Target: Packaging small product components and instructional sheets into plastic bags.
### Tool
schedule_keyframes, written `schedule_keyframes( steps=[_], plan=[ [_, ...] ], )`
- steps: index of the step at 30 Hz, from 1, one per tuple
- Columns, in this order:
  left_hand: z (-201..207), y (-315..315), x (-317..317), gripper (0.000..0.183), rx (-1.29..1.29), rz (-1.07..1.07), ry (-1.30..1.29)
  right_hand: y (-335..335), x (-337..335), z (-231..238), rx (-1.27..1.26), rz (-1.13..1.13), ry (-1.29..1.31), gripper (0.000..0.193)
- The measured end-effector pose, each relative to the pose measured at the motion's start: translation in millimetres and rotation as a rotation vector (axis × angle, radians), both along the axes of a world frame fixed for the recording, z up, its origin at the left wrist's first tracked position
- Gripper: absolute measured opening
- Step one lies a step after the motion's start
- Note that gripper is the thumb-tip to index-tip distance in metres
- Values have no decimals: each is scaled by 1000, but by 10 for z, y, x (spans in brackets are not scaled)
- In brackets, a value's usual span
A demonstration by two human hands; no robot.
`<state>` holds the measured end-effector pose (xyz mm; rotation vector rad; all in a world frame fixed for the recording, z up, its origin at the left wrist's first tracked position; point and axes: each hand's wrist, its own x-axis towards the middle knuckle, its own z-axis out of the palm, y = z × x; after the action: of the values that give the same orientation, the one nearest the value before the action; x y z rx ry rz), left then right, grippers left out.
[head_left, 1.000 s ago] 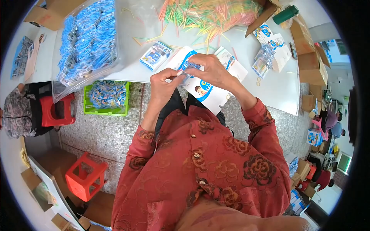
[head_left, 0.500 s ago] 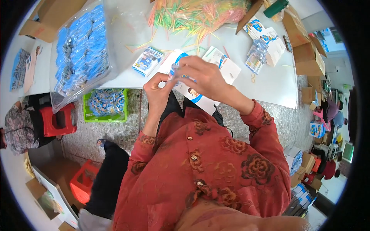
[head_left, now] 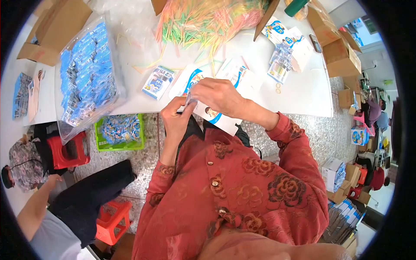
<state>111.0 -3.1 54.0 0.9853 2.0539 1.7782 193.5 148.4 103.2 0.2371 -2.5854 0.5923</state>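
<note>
My left hand (head_left: 175,120) and my right hand (head_left: 222,99) meet over the near edge of the table, fingers closed. Pinched between them is a small clear plastic packet (head_left: 189,99), mostly covered by the fingers. A white printed card (head_left: 225,124) with blue bands and a cartoon figure sticks out below my right hand, past the table edge. Just beyond the hands lie another white-and-blue card (head_left: 190,77) and a flat white carton (head_left: 249,81). To the left of these rests a blue-and-white sealed packet (head_left: 158,82).
A large clear bag of blue packets (head_left: 89,71) lies at left. Pastel straws (head_left: 208,21) pile up at the back. Clear packets (head_left: 281,63), rubber bands (head_left: 278,88) and a phone (head_left: 315,43) lie right. A green crate (head_left: 141,146) and red stools (head_left: 113,223) stand on the floor.
My right hand has come lower and slightly left, with both hands still pinching the packet. At the lower left, the neighbouring person's arm and legs have shifted. The whole view has moved a little.
</note>
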Motion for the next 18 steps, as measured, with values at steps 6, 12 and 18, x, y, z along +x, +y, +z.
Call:
schedule_keyframes(
  steps=[6, 12, 18],
  plan=[
    [-117, -73, -121, 4, -17, 88, 0, 221, -163, 20, -608, 116, -140, 11],
    [-210, -160, -171, 16, 61, 183, -191, 1277, -484, -678, 51, -334, -175, 10],
    [-252, -239, -166, 14, 116, 195, -229, 1422, -656, -867, 510, -505, -245, 8]
  ],
)
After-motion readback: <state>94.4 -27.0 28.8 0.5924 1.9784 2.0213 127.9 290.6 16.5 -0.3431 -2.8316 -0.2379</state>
